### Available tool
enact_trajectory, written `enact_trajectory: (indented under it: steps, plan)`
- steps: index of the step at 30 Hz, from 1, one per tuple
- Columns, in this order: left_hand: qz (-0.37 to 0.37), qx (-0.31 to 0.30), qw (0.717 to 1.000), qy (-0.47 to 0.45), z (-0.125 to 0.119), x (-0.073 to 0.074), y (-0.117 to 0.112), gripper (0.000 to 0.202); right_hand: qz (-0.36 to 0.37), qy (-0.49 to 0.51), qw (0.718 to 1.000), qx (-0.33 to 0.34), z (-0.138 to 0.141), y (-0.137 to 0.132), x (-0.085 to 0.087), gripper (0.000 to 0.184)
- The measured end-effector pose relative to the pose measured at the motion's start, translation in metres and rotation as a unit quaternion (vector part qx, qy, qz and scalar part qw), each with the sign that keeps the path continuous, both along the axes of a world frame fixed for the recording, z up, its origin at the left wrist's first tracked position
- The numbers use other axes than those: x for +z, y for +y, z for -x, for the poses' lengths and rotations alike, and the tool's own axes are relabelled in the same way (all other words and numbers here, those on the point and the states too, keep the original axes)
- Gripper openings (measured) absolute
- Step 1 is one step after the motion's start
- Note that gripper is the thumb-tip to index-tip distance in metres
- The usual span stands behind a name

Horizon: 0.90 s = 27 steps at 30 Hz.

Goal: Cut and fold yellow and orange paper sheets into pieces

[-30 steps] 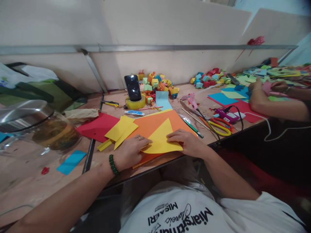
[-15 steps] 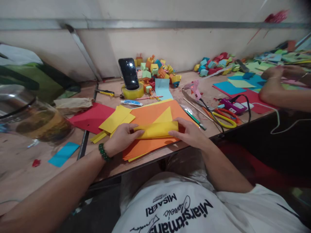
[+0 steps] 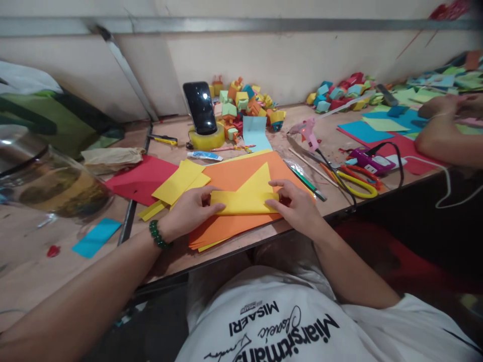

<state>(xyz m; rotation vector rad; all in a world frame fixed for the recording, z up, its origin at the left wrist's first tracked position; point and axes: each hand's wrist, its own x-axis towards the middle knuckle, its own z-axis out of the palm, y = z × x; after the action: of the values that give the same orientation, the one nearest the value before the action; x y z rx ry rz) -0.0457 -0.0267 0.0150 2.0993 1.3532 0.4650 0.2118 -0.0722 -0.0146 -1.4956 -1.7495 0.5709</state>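
A folded sheet of yellow paper (image 3: 245,203) lies in front of me on a stack of orange paper (image 3: 226,229). One pointed corner of it stands out toward the wall. My left hand (image 3: 191,211), with a green bead bracelet on the wrist, pinches the left end, thumb on top. At the right end, my right hand (image 3: 296,203) has its thumb on the paper and its index finger bent beside the edge; the other fingers are curled and partly hidden. Smaller yellow pieces (image 3: 177,185) and a red sheet (image 3: 141,178) are left of the stack.
Behind the stack, a phone (image 3: 199,108) leans on a tape roll (image 3: 207,138) near piled paper cubes (image 3: 241,103). Rightward are a pink glue gun (image 3: 307,133), yellow-handled scissors (image 3: 356,186) and a co-worker's arm (image 3: 441,136). A glass jar (image 3: 56,181) stands left.
The yellow paper has gone from a rounded, raised fold to a flatter one, and more of its pointed corner shows. My right index finger has lifted away from the paper's top edge.
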Motion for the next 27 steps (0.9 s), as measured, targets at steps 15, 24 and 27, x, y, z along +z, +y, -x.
enact_trajectory:
  steps: [15, 24, 27]
  plan:
    - [-0.014, 0.011, 0.999, 0.040, -0.004, 0.001, -0.003, 0.057, -0.035, -0.063, 0.997, 0.017, -0.001, 0.001, -0.003, 0.037]
    - [-0.042, 0.010, 0.995, 0.084, -0.004, 0.002, -0.007, 0.052, -0.061, -0.113, 0.991, 0.030, 0.000, 0.003, -0.009, 0.037]
    - [-0.045, 0.009, 0.993, 0.104, -0.005, 0.004, -0.010, 0.054, -0.061, -0.125, 0.990, 0.030, 0.000, 0.004, -0.009, 0.037]
